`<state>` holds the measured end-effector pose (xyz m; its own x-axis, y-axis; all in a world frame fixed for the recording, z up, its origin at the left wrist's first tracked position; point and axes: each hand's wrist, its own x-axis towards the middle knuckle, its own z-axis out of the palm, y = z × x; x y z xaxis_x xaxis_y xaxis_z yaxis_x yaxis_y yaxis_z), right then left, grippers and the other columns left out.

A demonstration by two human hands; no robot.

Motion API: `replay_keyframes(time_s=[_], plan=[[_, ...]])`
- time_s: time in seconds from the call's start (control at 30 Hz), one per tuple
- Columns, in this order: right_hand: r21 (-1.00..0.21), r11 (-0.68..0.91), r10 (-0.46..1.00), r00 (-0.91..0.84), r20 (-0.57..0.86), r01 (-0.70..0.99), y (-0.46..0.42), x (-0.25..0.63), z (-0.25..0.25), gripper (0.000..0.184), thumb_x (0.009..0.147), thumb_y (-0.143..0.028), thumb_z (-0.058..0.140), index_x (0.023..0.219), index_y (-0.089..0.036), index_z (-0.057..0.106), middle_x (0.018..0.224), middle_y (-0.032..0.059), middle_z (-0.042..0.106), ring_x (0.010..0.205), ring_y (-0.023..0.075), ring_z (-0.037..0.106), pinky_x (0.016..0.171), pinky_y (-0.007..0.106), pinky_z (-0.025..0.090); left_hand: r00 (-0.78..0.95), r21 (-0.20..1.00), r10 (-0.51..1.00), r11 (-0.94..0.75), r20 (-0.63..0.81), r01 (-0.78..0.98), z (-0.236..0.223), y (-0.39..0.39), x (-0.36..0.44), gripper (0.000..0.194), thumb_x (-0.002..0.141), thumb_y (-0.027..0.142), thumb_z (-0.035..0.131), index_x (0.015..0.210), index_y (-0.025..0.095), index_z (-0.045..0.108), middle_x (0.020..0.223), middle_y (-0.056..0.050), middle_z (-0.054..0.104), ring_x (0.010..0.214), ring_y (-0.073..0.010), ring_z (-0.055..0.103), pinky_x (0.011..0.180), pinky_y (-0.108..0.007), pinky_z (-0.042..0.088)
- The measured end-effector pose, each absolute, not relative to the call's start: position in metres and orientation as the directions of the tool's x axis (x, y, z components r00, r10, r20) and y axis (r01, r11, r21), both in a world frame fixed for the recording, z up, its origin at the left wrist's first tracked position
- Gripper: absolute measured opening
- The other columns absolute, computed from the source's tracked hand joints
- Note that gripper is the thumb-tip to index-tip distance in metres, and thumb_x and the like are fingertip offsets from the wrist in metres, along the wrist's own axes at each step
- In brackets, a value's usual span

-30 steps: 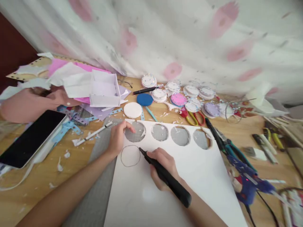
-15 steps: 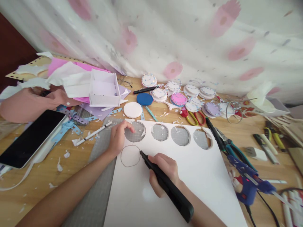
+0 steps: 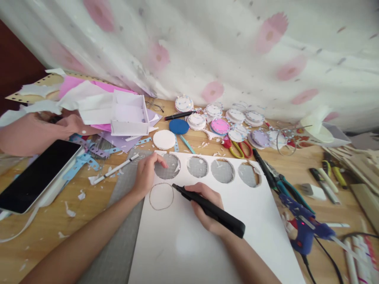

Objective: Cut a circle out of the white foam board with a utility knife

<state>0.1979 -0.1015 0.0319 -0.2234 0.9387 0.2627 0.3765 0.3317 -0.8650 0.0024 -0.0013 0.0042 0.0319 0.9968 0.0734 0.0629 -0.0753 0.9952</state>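
Observation:
A white foam board [image 3: 219, 236] with a row of several round cut-outs along its far edge lies over a grey cutting mat [image 3: 115, 221]. My left hand [image 3: 148, 171] is closed on the board's far left corner, its fingers curled at the first hole. Wrapped in my right hand [image 3: 209, 203] is a thick black cutter [image 3: 219, 215]. The cutter's narrow tip touches the upper right of a circle outline [image 3: 161, 196] below the first hole. Its blade is too small to make out.
Decorated round discs [image 3: 219, 126] stand along the curtain, with scissors [image 3: 242, 150] before them. On the right are pliers [image 3: 293, 193] and a blue glue gun [image 3: 308, 227]. A phone [image 3: 38, 173], a white open box [image 3: 130, 114] and paper scraps fill the left.
The cutter's tip has moved up and left along the circle's right side, and its handle has swung flatter. My left hand stays on the board. The view has shifted slightly.

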Motion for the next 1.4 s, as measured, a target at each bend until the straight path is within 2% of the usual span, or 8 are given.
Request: replay_keyframes(time_s=[0.2,0.6,0.9,1.03,1.13,1.3,1.4], plan=[[-0.854,0.367,0.918,-0.293,0.269,0.368,-0.101,0.198,0.026,0.038,0.077,-0.007,0.049,0.110,-0.023,0.056,0.089,0.0036,0.063,0.077,0.0171,0.060,0.068,0.029,0.048,0.030,0.993,0.996,-0.083,0.081,0.086,0.008,-0.003,0.002,0.043,0.090,0.030,0.034,0.056,0.019,0.058,0.065,-0.002,0.064,0.073,-0.0182,0.059,0.080,-0.031,0.040],[-0.818,0.414,0.894,-0.347,0.283,0.400,-0.097,0.191,0.026,0.037,0.079,-0.007,0.049,0.112,-0.021,0.057,0.088,0.0050,0.060,0.077,0.0177,0.059,0.066,0.031,0.050,0.020,0.987,0.997,-0.074,0.072,0.144,0.012,-0.005,0.004,0.045,0.091,0.031,0.034,0.056,0.019,0.058,0.063,-0.001,0.064,0.070,-0.0174,0.059,0.079,-0.030,0.042],[-0.709,0.555,0.826,-0.388,0.408,0.435,-0.098,0.188,0.030,0.039,0.074,-0.007,0.050,0.111,-0.020,0.053,0.074,0.0034,0.057,0.065,0.0179,0.051,0.057,0.030,0.042,0.034,0.970,0.992,-0.126,0.122,0.208,0.014,-0.008,0.008,0.038,0.090,0.029,0.037,0.057,0.020,0.055,0.064,-0.002,0.060,0.069,-0.0182,0.056,0.075,-0.032,0.041],[-0.748,0.478,0.875,-0.320,0.363,0.460,-0.102,0.190,0.032,0.032,0.074,-0.010,0.050,0.103,-0.020,0.057,0.070,0.0018,0.056,0.061,0.0168,0.052,0.054,0.029,0.041,0.034,0.969,0.992,-0.128,0.123,0.212,0.014,-0.008,0.008,0.038,0.089,0.029,0.037,0.057,0.020,0.055,0.064,-0.001,0.060,0.070,-0.0180,0.056,0.076,-0.032,0.041],[-0.817,0.377,0.924,-0.238,0.299,0.436,-0.106,0.197,0.031,0.027,0.075,-0.012,0.051,0.099,-0.021,0.061,0.074,0.0019,0.061,0.063,0.0163,0.058,0.056,0.028,0.045,0.027,0.975,0.994,-0.113,0.110,0.194,0.013,-0.008,0.007,0.040,0.090,0.030,0.037,0.057,0.020,0.055,0.064,-0.001,0.061,0.070,-0.0179,0.057,0.076,-0.032,0.041],[-0.964,0.119,0.991,-0.080,0.103,0.237,-0.101,0.214,0.029,0.022,0.084,-0.022,0.052,0.105,-0.023,0.060,0.083,0.0022,0.068,0.075,0.0190,0.065,0.066,0.030,0.052,0.017,0.987,0.997,-0.079,0.077,0.138,0.010,-0.007,0.004,0.043,0.091,0.033,0.035,0.057,0.019,0.057,0.065,-0.002,0.063,0.071,-0.0179,0.058,0.077,-0.031,0.042],[-0.980,0.089,0.986,-0.158,0.060,0.180,-0.087,0.214,0.030,0.022,0.086,-0.027,0.055,0.106,-0.022,0.061,0.086,0.0033,0.069,0.079,0.0204,0.065,0.070,0.032,0.053,-0.002,0.992,0.998,-0.068,0.068,0.103,0.008,-0.005,0.003,0.043,0.091,0.031,0.033,0.056,0.019,0.057,0.065,-0.002,0.063,0.072,-0.0180,0.059,0.078,-0.031,0.042]])
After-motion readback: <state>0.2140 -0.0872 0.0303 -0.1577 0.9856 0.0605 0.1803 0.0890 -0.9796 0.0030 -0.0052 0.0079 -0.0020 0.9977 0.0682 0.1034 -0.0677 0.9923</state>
